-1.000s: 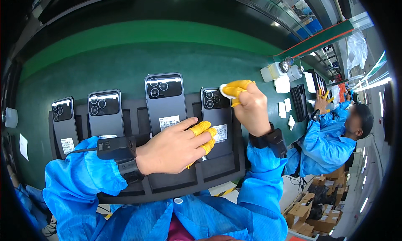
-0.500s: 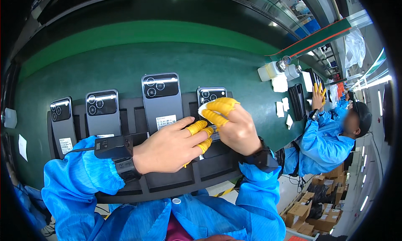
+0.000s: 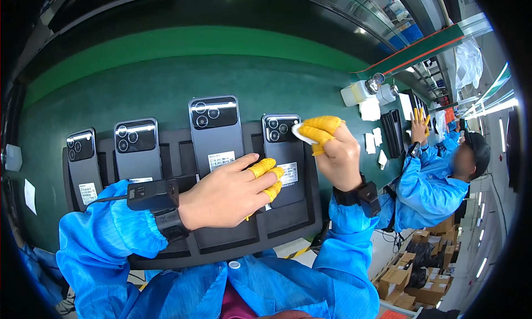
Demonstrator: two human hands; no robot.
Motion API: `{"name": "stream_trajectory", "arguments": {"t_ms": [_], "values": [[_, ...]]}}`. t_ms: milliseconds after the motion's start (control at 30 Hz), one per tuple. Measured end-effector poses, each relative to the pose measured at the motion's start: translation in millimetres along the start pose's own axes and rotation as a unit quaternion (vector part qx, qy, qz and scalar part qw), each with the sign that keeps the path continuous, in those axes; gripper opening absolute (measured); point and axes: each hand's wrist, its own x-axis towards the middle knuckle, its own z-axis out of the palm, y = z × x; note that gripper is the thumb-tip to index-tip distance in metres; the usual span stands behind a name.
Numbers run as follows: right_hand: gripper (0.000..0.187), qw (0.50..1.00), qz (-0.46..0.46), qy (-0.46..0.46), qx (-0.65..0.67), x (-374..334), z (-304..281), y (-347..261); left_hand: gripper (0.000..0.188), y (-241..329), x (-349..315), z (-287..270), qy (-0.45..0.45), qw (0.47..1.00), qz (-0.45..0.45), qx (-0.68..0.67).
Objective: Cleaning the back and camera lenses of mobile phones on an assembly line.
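Observation:
Yellow finger covers wrap several fingers of both hands. My right hand (image 3: 337,155) is closed in a pinch around a small white wipe (image 3: 298,133), which touches or hovers at the right edge of the rightmost phone's camera panel. That dark grey phone (image 3: 281,148) lies face down in a black tray (image 3: 221,244), its white label showing. My left hand (image 3: 227,194) stretches flat over the tray, fingertips against this phone's left edge and thumb beside the label of a larger grey phone (image 3: 216,136). Further left lie two more phones, one middle (image 3: 137,152) and one far left (image 3: 84,166).
White bottles (image 3: 357,93) with metal tops and paper pieces (image 3: 370,144) stand and lie on the green bench at right. A co-worker in blue (image 3: 426,191) sits beyond, near black trays (image 3: 393,133). Cardboard boxes (image 3: 399,274) are stacked on the floor.
My right hand has moved right with the wipe, from over the rightmost phone's middle to its camera panel's right edge, uncovering the label. My left hand stays nearly still.

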Motion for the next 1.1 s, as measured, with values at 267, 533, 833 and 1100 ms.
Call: {"name": "stream_trajectory", "arguments": {"t_ms": [267, 533, 833, 1100], "values": [[0.024, 0.999, -0.016, -0.048, 0.004, 2.6, 4.8, -8.0, 0.04, -0.2, 0.9, 0.9, 0.013, 1.0, 0.007, -0.001], [0.027, 1.0, 0.001, -0.023, 0.021, 0.2, -2.1, -29.0, 0.04, -0.6, -0.8, 0.3, 0.008, 1.0, 0.007, 0.005], [0.034, 0.99, 0.044, 0.01, -0.131, -0.6, 4.1, 39.7, 0.04, 0.1, 1.3, -0.2, 0.006, 1.0, 0.004, 0.004], [0.036, 0.998, -0.055, 0.001, -0.007, 15.3, 29.8, -0.2, 0.042, -1.2, 0.1, 2.9, 0.023, 1.0, 0.01, -0.001]]}}
